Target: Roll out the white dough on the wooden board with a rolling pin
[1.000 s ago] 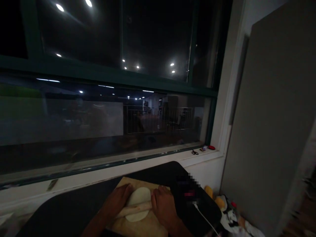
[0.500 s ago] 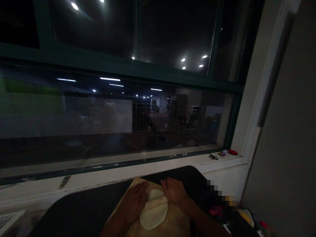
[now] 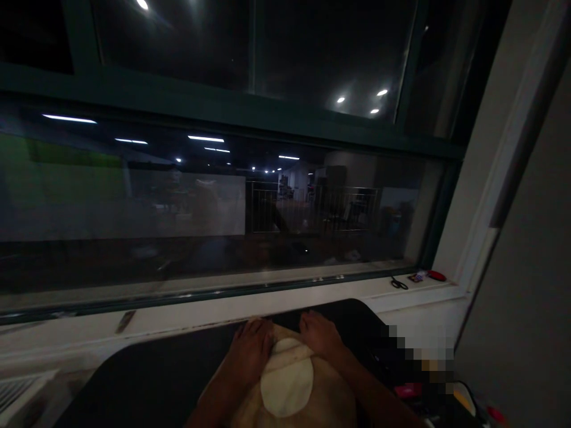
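Note:
A thin wooden rolling pin [image 3: 293, 358] lies slantwise across a round, flat sheet of pale dough [image 3: 288, 389], nearer the dough's far edge. Under the dough is a wooden board [image 3: 332, 395]. My left hand [image 3: 253, 348] holds the pin's left end, its fingers bent forward over the board. On the other end rests my right hand [image 3: 322, 336], closed about the pin with the fingers curled near the board's far edge. Both hands cover the ends of the pin.
The board lies on a dark table [image 3: 165, 371] against a white window sill [image 3: 223, 315]. Black-handled scissors [image 3: 398, 283] and a red object [image 3: 436, 276] lie on the sill's right. A large window [image 3: 214, 220] stands behind. Partly blurred items, one pink [image 3: 408, 390], sit at the right.
My hands and the rolling pin have moved forward, away from me, toward the dough's far edge. More of the dough shows on the near side of the pin. The camera view has shifted slightly.

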